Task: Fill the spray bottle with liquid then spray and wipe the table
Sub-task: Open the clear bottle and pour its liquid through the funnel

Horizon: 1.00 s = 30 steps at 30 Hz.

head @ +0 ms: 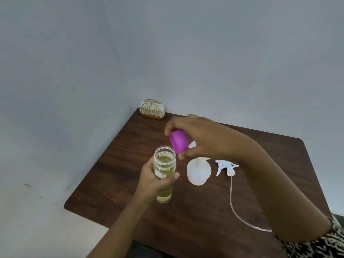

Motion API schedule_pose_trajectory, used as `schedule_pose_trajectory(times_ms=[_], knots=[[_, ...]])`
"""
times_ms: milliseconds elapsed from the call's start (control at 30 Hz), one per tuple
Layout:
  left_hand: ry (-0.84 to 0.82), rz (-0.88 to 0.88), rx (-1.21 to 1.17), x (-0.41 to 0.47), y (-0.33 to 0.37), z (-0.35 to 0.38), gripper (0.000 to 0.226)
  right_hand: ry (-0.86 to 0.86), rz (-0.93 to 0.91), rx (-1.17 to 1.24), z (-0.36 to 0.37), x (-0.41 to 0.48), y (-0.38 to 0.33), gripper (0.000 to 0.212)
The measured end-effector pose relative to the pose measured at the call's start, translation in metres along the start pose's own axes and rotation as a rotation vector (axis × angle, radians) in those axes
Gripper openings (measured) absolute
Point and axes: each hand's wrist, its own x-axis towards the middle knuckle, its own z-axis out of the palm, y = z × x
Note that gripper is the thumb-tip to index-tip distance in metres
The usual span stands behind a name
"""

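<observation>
My left hand (155, 180) grips a clear bottle (164, 170) of yellowish liquid, upright with its mouth uncovered, above the dark wooden table (115, 175). Just above and right of the bottle's mouth, my right hand (197, 136) holds a purple cap (178, 141) between fingers and thumb. A white translucent spray bottle (198, 171) lies on the table to the right of the clear bottle. Beside it lies the white spray trigger head (226, 167) with its long thin tube (232, 202) trailing toward me. A bit of white tissue (192, 144) shows under my right hand.
A gold wire napkin holder (153, 109) with white napkins stands at the table's far left corner against the grey wall. The table's left edge drops to a pale floor. A patterned sleeve (331, 243) shows at the bottom right.
</observation>
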Motion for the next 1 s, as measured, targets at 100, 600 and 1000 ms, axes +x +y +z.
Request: schedule_pose_trajectory(times_ms=[100,600,1000], knots=[[0.030,0.000,-0.011,0.011,0.001,0.006,0.051,0.137,0.121,0.443,0.004,-0.021,0.039,0.056],[0.142,-0.038,-0.007,0.016,-0.028,0.037,0.047,0.510,0.937,0.501,0.193,-0.132,0.236,0.054],[0.169,-0.093,-0.007,-0.002,-0.038,0.068,0.067,0.522,1.051,0.313,0.220,-0.154,0.236,0.073]])
